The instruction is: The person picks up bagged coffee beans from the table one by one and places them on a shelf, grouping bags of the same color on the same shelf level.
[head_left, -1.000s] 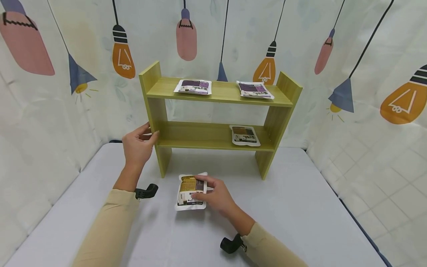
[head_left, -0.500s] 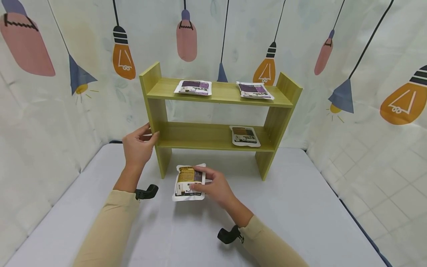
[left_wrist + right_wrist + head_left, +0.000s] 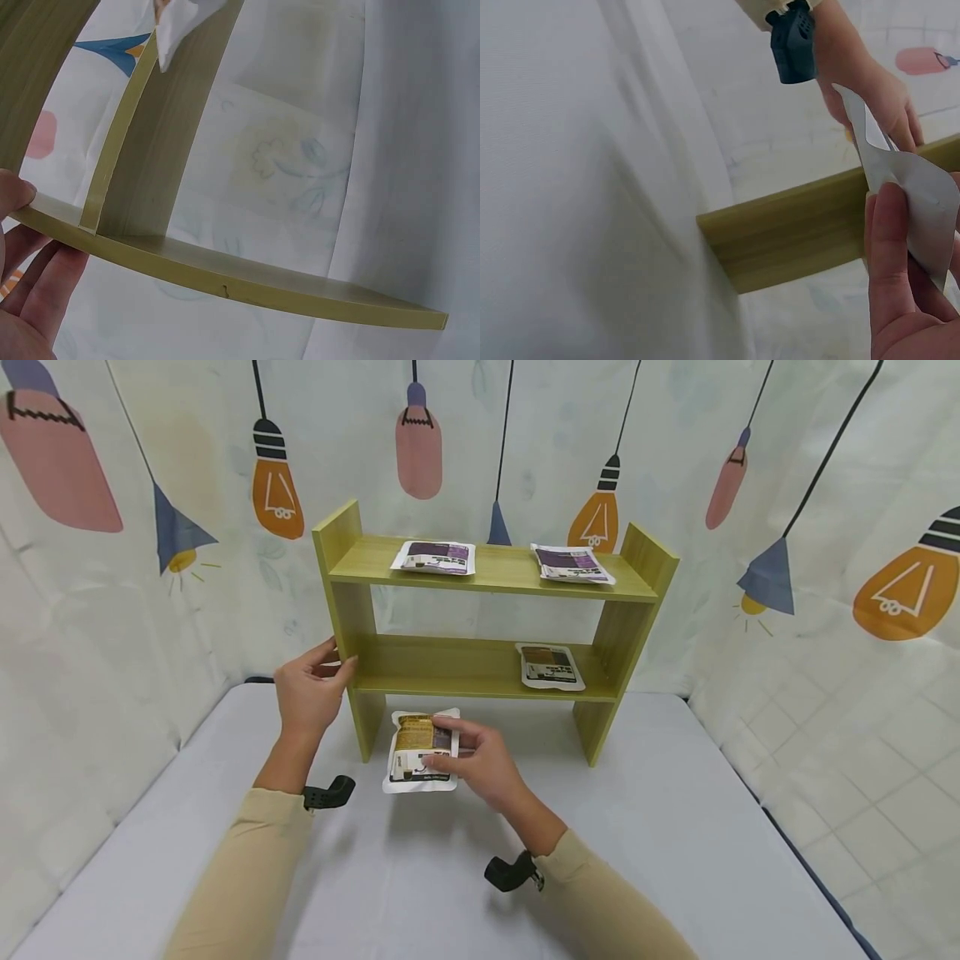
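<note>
My left hand [image 3: 309, 693] grips the left side panel of a small two-tier wooden shelf [image 3: 450, 668]. The left wrist view shows thumb and fingers [image 3: 56, 289] on opposite faces of that panel. With my right hand [image 3: 486, 767] I pinch the right edge of a white foil pouch [image 3: 412, 735] with a yellow-brown label. It is held above the table, in front of the shelf's lower left. In the right wrist view its plain back [image 3: 934, 206] shows. A similar brown-labelled pouch [image 3: 551, 667] lies on the lower board at right.
Two purple-labelled pouches lie on the top board, one left of centre [image 3: 435, 558] and one at right [image 3: 572, 564]. A white-covered table [image 3: 675, 827] bears the shelf. Behind it hangs a curtain [image 3: 465, 443] printed with lamps.
My right hand has moved the pouch forward and slightly left, closer to the shelf. The left hand and the shelf stay in place.
</note>
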Demonstrator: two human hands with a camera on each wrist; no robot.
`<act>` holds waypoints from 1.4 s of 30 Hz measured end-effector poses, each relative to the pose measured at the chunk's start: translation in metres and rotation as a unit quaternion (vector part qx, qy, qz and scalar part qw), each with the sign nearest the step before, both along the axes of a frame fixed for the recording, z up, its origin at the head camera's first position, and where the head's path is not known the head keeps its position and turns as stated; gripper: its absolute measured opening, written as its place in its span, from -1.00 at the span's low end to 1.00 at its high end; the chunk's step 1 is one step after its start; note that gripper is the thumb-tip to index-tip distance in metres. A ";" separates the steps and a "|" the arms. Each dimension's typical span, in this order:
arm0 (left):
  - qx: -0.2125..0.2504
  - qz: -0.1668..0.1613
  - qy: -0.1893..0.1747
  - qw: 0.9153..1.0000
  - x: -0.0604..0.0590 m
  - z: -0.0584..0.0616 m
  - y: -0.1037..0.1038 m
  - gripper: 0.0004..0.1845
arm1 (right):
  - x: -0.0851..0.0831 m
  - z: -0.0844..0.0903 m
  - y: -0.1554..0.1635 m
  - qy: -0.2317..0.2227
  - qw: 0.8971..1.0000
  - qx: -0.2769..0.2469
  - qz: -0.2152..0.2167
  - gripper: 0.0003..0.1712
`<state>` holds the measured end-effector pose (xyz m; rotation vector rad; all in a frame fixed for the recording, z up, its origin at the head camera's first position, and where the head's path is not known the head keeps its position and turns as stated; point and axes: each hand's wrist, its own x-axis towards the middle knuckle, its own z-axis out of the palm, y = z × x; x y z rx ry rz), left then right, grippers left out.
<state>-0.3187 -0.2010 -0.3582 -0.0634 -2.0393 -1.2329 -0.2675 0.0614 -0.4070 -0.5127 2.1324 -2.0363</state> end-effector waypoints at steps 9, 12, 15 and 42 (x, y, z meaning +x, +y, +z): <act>0.002 -0.001 0.001 1.000 0.000 0.000 0.000 -0.54 | -0.006 0.010 -0.003 0.004 1.000 -0.023 0.010 -0.32; 0.003 0.000 -0.001 1.000 0.000 0.001 0.000 -0.54 | -0.008 0.013 -0.004 0.008 1.000 -0.024 0.011 -0.33; 0.002 0.002 -0.002 1.000 0.001 0.001 0.000 -0.54 | -0.011 0.015 -0.005 0.012 1.000 -0.022 0.006 -0.35; 0.000 0.001 0.002 1.000 0.001 0.000 0.001 -0.54 | -0.025 0.031 -0.010 0.018 1.000 -0.016 -0.012 -0.39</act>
